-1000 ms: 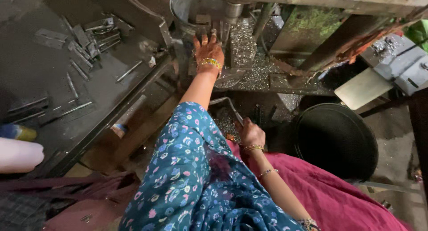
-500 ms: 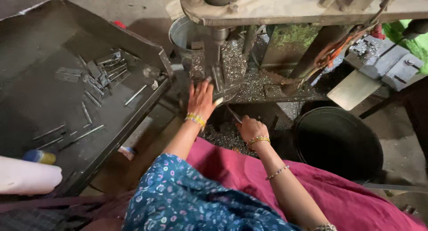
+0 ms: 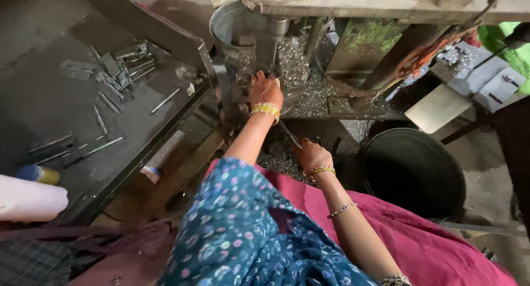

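Both hands at the press

Nearest, the right hand (image 3: 312, 155) hangs low over a heap of metal shavings (image 3: 276, 162), fingers curled around a thin metal rod (image 3: 289, 134); beyond it the left hand (image 3: 265, 91) reaches up under the grey press machine (image 3: 375, 1), fingers bent against a small part at its column, though whether it grips I cannot tell; leftward, a dark counter (image 3: 49, 106) carries scattered metal strips (image 3: 118, 65); rightward sits a black tub (image 3: 411, 170).
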